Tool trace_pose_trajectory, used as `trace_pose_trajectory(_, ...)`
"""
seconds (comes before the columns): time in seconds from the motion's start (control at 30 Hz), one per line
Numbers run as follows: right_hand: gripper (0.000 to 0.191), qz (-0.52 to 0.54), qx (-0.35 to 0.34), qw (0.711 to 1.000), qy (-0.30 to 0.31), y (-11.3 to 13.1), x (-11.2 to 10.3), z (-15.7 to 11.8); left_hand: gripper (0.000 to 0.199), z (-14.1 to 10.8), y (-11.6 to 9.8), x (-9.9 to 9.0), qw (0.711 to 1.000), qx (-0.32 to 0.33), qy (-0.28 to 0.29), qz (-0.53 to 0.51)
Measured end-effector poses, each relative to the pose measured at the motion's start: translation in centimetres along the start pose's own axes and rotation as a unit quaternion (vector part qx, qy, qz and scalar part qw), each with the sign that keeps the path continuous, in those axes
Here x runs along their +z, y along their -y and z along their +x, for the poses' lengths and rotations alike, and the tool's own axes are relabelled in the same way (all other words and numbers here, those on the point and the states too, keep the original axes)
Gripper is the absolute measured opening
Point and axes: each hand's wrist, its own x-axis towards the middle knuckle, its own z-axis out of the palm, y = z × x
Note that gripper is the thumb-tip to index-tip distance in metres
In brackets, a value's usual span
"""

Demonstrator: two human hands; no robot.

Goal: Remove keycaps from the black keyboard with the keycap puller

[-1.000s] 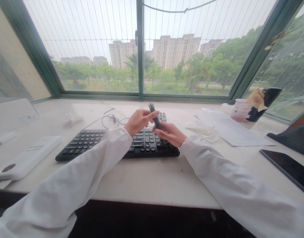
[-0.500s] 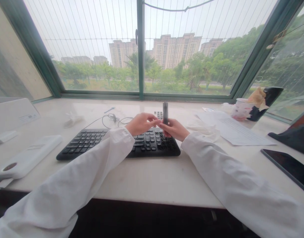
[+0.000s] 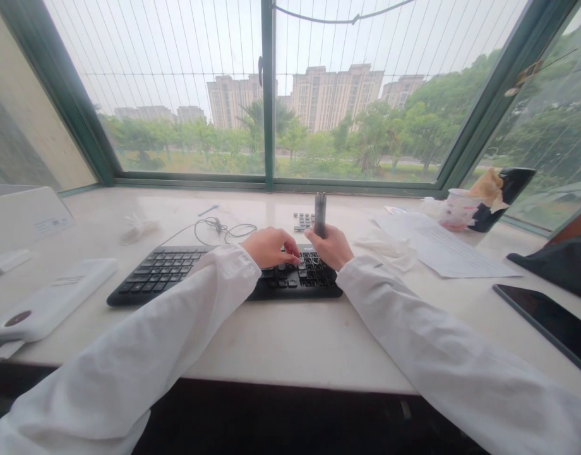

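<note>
My right hand (image 3: 335,245) is closed round a keycap puller (image 3: 321,212), its grey ribbed handle standing upright with the thumb against it. Thin wire shows below that hand, over the number pad. My left hand (image 3: 271,247) hovers low over the right part of a black keyboard (image 3: 153,278), thumb and forefinger brought together. What lies between those fingertips, if anything, is too small to tell. Bare key sockets show at the number pad. Behind it, several loose dark keycaps (image 3: 302,221) lie on the white table.
A coiled cable (image 3: 217,224) and crumpled tissue (image 3: 139,229) are at the back left. White boxes (image 3: 58,297) stand left. To the right are tissue (image 3: 389,249), paper sheets (image 3: 442,246), a paper cup (image 3: 458,208) and a black phone (image 3: 546,322). A window closes off the back.
My left hand has come away from my right hand, down to the keys. My right hand has shifted slightly and turned the puller, showing a broader side. More loose keycaps are visible.
</note>
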Motion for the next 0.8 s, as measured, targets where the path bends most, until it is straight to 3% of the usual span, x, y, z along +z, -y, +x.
trace_pose_trajectory(0.13,0.036,-0.025,-0.009,1.0,-0.011,0.1,0.1,0.1,0.022,-0.1,0.0,0.1,1.0,0.001,-0.005,0.003)
trace_pose_trajectory(0.33,0.04,0.016,0.038,0.998,0.057,-0.8,-0.1,0.3,0.022,0.0,0.0,0.2,1.0,0.015,-0.016,-0.006)
trace_pose_trajectory(0.5,0.047,0.114,0.072,0.988,0.074,-0.7,0.0,0.6,0.033,-0.1,-0.6,0.3,0.998,0.008,-0.061,-0.013)
trace_pose_trajectory(0.63,0.057,0.232,0.092,0.964,0.09,-0.1,0.1,0.6,0.042,-0.1,-1.2,0.7,0.996,0.017,-0.087,-0.017)
trace_pose_trajectory(0.73,0.064,0.306,0.094,0.941,0.11,0.1,0.1,0.6,0.042,-0.2,-1.6,1.0,0.994,0.019,-0.106,-0.018)
trace_pose_trajectory(0.8,0.066,0.312,0.083,0.941,0.106,0.0,0.1,0.7,0.037,-0.2,-1.8,1.1,0.993,0.013,-0.119,-0.015)
